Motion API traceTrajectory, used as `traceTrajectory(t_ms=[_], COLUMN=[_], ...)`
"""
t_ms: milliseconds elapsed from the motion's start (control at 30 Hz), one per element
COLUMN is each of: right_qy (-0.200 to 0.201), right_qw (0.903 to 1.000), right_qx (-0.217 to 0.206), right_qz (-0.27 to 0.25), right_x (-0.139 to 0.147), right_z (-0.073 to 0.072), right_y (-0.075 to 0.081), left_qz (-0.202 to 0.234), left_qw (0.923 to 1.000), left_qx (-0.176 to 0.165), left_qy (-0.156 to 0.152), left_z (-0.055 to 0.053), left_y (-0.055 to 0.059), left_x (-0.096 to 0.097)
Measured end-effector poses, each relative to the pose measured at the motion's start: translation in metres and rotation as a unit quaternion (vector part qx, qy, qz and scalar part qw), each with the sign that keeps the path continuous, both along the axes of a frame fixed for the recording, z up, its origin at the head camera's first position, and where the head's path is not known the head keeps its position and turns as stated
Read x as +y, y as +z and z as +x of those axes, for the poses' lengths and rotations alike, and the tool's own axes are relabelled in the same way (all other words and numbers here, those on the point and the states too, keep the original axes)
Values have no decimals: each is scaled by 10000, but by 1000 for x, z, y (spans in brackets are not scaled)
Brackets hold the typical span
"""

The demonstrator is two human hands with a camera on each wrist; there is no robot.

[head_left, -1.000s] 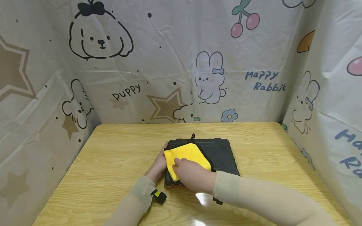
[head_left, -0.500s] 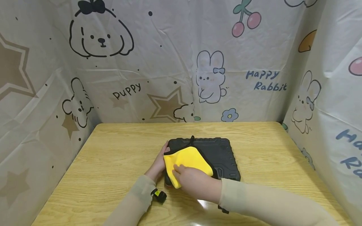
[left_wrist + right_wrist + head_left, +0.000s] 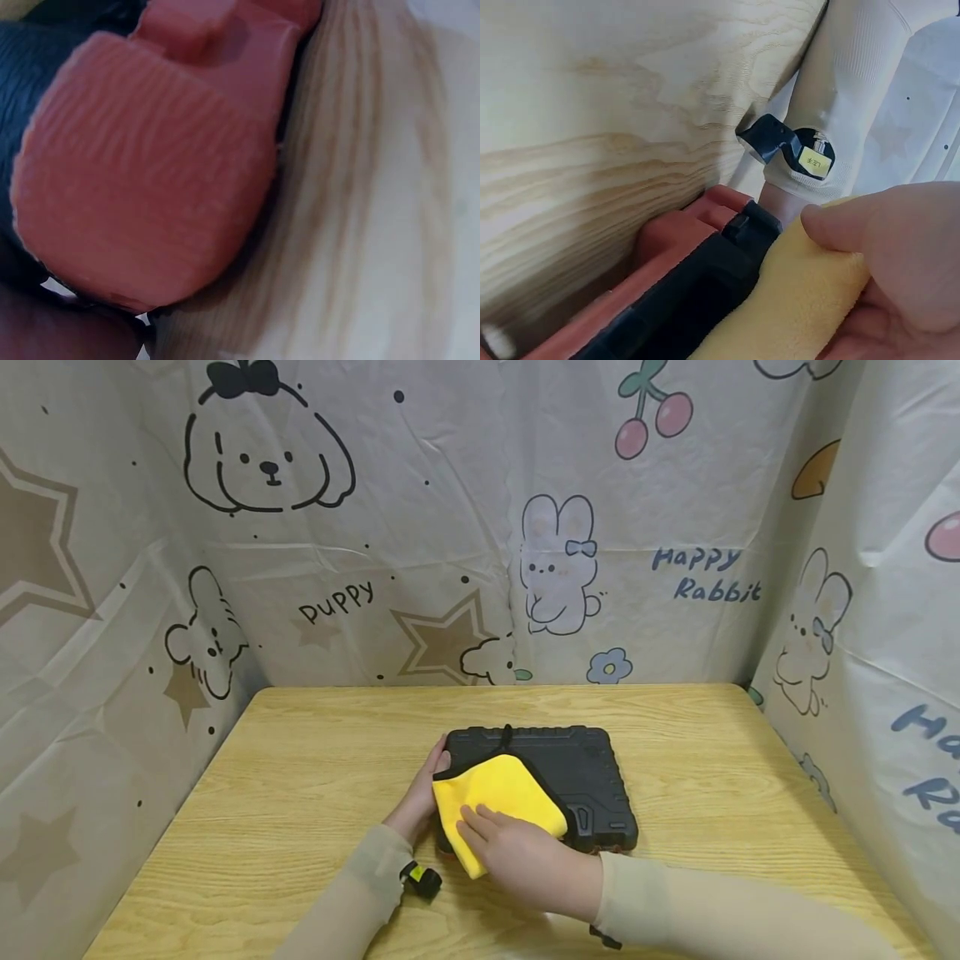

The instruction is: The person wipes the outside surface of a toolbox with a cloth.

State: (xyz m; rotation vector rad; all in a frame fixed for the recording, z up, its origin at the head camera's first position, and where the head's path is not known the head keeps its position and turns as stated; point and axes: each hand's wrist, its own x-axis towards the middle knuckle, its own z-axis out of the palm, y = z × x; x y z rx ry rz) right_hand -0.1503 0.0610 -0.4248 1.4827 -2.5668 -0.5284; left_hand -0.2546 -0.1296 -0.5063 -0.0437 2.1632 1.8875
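A black hard plastic case (image 3: 577, 764) lies flat on the wooden table. Over its left part is spread a yellow cloth (image 3: 513, 785) with a black border and a small black loop. My right hand (image 3: 528, 864) rests on this cloth, its fingers laid out straight across it near the case's front. In the right wrist view the thumb (image 3: 836, 225) lies against the cloth, above the case's red-and-black front side. My left hand (image 3: 420, 793) grips the case's left side, thumb on top; its other fingers are mostly hidden. The left wrist view shows a red corner (image 3: 150, 172) of the case close up.
The light wooden table (image 3: 315, 760) extends around the case on all sides. A printed curtain (image 3: 420, 527) hangs behind and along both sides. A small black wrist camera (image 3: 423, 881) sits on the left sleeve, just above the table.
My right hand has slid toward the front, pulling the cloth with it over the case, and its fingers have straightened. The left hand and the case have stayed put.
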Motion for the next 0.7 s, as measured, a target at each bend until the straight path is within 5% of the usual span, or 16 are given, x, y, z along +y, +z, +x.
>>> traceTrajectory(t_ms=[400, 700], right_qy=[-515, -998], right_qw=[9967, 9844], right_qx=[-625, -1319], right_qz=[-91, -600], right_x=[-8, -7], right_z=[-10, -35], right_y=[11, 16], left_qz=[46, -487], left_qw=[10000, 9985], left_qx=[-8, 73], left_qy=[34, 242], left_z=[-3, -7], left_y=[0, -1], left_x=[0, 4])
